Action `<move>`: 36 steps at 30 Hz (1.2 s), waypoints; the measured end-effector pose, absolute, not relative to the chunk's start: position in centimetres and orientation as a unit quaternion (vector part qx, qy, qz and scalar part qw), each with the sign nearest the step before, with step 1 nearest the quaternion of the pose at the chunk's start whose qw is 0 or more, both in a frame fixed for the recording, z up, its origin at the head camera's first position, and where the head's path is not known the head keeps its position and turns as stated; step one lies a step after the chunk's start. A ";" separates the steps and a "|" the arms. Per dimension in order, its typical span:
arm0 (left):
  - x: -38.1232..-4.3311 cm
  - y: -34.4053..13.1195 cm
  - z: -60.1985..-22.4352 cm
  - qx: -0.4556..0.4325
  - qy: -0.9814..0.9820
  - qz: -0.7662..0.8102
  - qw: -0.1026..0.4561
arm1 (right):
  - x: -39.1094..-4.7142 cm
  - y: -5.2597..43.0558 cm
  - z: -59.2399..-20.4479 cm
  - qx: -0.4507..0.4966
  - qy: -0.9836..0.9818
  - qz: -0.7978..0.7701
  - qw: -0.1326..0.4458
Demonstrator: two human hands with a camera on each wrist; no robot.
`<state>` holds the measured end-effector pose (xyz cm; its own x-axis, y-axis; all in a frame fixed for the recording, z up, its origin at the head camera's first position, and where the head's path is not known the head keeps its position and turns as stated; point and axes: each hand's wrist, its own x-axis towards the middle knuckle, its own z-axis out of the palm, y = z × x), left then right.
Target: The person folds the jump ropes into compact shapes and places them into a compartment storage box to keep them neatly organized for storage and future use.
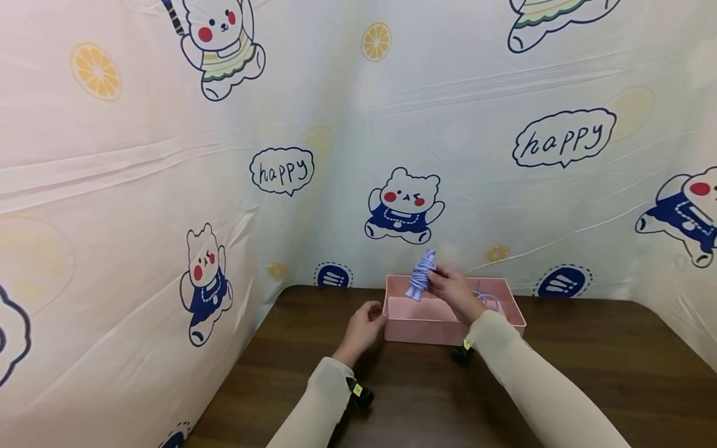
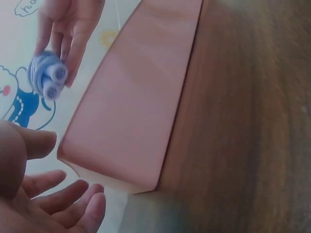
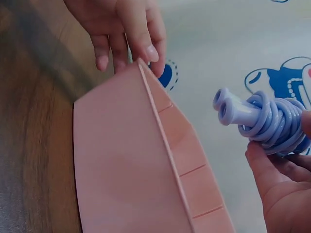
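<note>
A lavender jump rope (image 1: 421,275), its cord wound round two handles, is held up over the pink box (image 1: 422,331). My right hand (image 1: 456,294) pinches the bundle between thumb and fingers. In the right wrist view the hollow handle ends of the jump rope (image 3: 235,110) stick out of the coils. At the box's left end is my left hand (image 1: 361,328), fingers loosely bent and holding nothing; its fingertips are right by the corner of the box. The left wrist view shows this left hand (image 2: 46,194) with thumb and fingers apart.
A loop of lavender cord (image 1: 488,301) lies in the right part of the box. The box stands near the back edge of a dark wooden table (image 1: 414,398). Behind it hangs a pale curtain (image 1: 470,199) printed with bears.
</note>
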<state>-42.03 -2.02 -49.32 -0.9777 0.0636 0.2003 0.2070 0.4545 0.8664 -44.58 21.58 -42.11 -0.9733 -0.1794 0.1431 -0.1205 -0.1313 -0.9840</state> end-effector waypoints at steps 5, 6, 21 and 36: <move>-42.1 -2.1 -49.7 -0.082 -0.846 -0.525 0.047 | -46.2 20.6 -42.8 -0.110 0.694 -0.711 0.046; -42.2 -2.2 -49.8 -0.080 -0.846 -0.525 0.046 | -46.4 20.5 -42.9 -0.108 0.703 -0.701 0.054; -41.8 -2.1 -50.0 -0.068 -0.846 -0.529 0.018 | -49.1 19.7 -46.8 -0.084 0.767 -0.623 0.128; -41.7 -2.0 -49.9 -0.060 -0.844 -0.533 0.009 | -49.4 20.2 -47.5 -0.053 0.838 -0.526 0.133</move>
